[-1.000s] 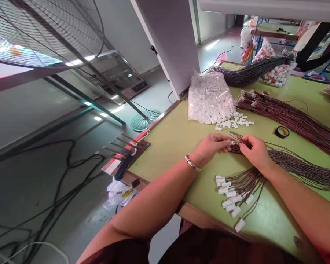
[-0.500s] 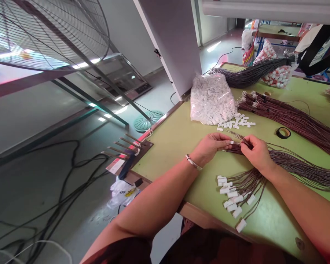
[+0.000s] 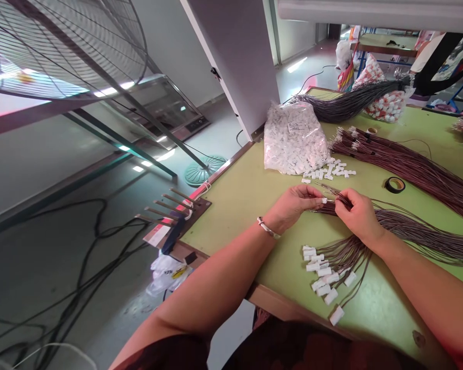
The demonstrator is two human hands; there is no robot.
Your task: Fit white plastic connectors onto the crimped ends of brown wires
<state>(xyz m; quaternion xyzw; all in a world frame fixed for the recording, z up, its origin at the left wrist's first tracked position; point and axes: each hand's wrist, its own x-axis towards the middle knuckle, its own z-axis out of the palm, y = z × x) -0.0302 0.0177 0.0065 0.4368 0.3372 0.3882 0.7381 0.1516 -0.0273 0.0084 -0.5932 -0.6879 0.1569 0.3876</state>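
Note:
Between its fingertips my left hand (image 3: 296, 205) pinches a small white connector housing (image 3: 324, 201). Just to the right, my right hand (image 3: 358, 215) is closed on thin brown wires (image 3: 334, 192) whose bare metal ends point left, towards the housing. One wire end meets the housing or lies right at it; the exact contact is too small to tell. Below the hands, wires with white connectors (image 3: 324, 271) on their ends fan out over the green table (image 3: 231, 205). A long bundle of brown wires (image 3: 420, 231) runs off to the right from under my right hand.
Loose white housings (image 3: 334, 169) lie before a clear bag of housings (image 3: 295, 141). Beyond are more brown wire bundles (image 3: 405, 159), a black tape roll (image 3: 394, 185) and a dark wire bundle (image 3: 343, 103). A rack of metal pegs (image 3: 173, 208) sits at the left edge.
My two hands have come slightly closer together, the housing nearer the wire in my right hand. The whole view has shifted a little.

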